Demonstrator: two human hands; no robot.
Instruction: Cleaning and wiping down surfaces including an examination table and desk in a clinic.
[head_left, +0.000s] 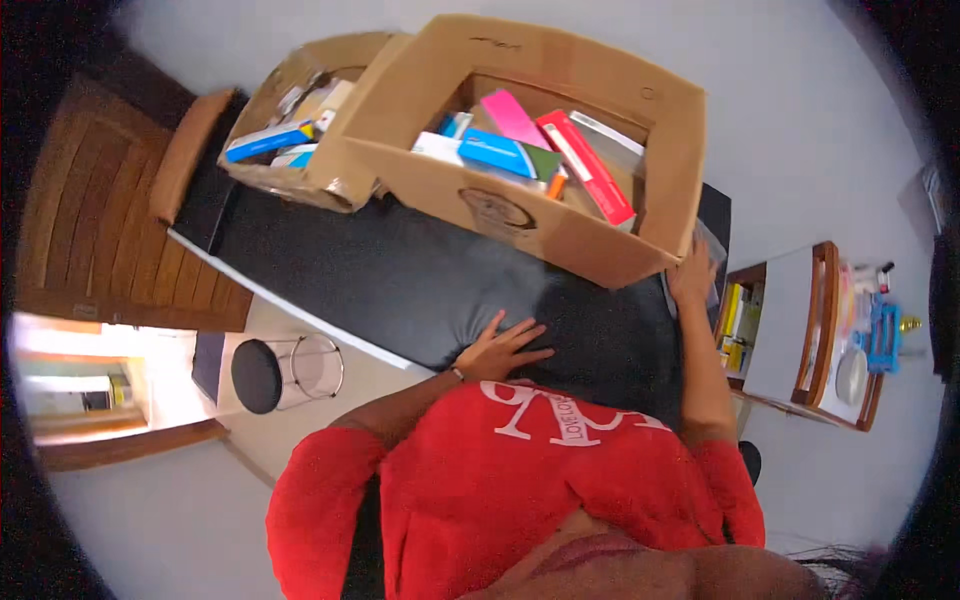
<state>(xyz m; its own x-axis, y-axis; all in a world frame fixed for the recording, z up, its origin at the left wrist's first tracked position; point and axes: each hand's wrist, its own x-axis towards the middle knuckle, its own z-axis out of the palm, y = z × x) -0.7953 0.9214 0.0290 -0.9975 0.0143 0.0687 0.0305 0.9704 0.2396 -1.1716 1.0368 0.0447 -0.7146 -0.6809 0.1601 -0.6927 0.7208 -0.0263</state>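
My left hand (501, 349) rests on the black padded surface (360, 262) with its fingers spread and nothing in it. At the right corner of a large open cardboard box (450, 180), my right hand (691, 276) touches a piece of clear plastic (712, 244); whether its fingers grip the plastic is not clear. Inside the box lie a pink carton (514, 118), a long red carton (589, 169), a blue, white and green carton (502, 152) and several others. A second open cardboard box (330, 169) stands against its left side, holding a blue and yellow carton (268, 141) and other small packages.
A brown pad (191, 154) stands at the surface's left end, near a wooden door (97, 202). A round black stool (256, 376) is on the floor at left. To the right stands a white and wooden cabinet (784, 330) with yellow packages and a blue rack (885, 337).
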